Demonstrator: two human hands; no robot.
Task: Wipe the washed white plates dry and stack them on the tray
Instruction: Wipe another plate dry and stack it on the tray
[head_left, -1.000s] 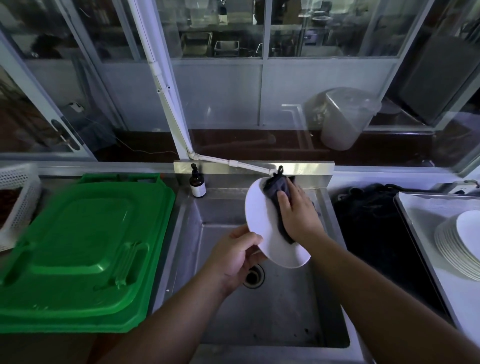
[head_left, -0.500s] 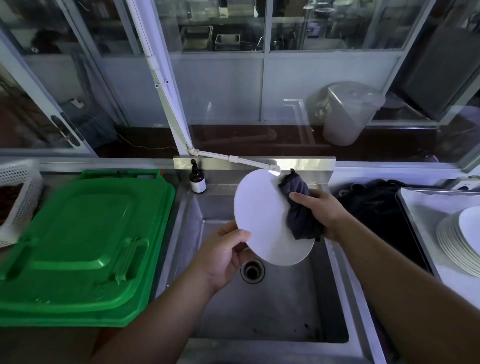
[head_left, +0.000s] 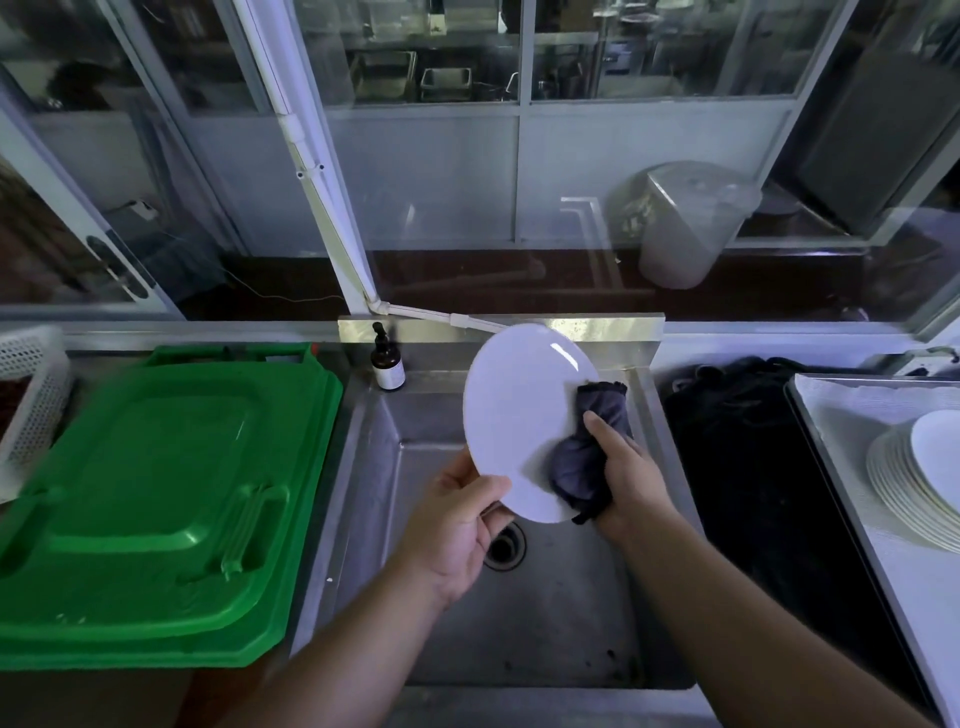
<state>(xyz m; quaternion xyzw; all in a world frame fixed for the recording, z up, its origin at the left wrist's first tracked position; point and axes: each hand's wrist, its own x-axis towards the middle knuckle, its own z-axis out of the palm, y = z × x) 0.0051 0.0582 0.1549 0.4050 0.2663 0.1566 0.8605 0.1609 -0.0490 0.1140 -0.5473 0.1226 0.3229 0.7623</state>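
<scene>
Steel sink (head_left: 545, 613), left hand (head_left: 457, 530) pinching plate (head_left: 524, 415), right hand (head_left: 626, 478) gripping cloth (head_left: 587, 462), bottle (head_left: 387, 364) label unreadable.

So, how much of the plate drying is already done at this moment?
Done: a stack of white plates lies on the tray. In hand: the left hand holds one plate over the sink while the right hand rubs it with a cloth. Left: stacking it; no other unwiped plates show.

A steel sink (head_left: 519, 623) with a round drain (head_left: 503, 546) is seen below the grip. A green plastic lid (head_left: 150, 499) lies to its left, a brown pump bottle (head_left: 387, 359) behind it, and dark cloth (head_left: 748, 457) to its right.
</scene>
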